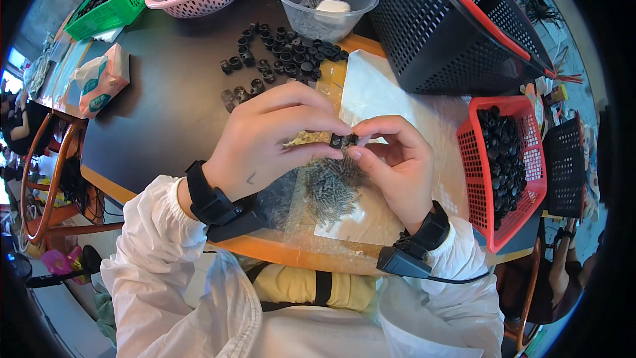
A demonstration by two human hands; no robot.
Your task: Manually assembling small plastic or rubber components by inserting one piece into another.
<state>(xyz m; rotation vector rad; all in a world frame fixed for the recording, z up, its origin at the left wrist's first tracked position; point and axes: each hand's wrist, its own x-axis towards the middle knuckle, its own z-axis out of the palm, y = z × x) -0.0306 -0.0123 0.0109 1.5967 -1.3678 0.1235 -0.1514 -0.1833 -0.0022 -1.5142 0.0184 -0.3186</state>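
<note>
My left hand point(271, 134) pinches a small black plastic part point(340, 140) between thumb and fingertips. From the other side my right hand point(395, 162) meets it, its thumb and forefinger closed against the part's right end; whether a smaller piece sits in those fingertips is hidden. Just under both hands lies a heap of thin grey metal pins or screws point(329, 193) on clear plastic sheeting. Beyond my left hand, many black ring-shaped plastic parts point(287, 53) are scattered over the dark table point(169, 93).
To the right stands a red basket point(469, 152) of black round caps, below a large black crate point(424, 33) with a red rim. A clear tub point(324, 0), a pink basket point(199, 0) and a green basket point(106, 6) line the far edge. A tissue pack point(105, 83) lies left.
</note>
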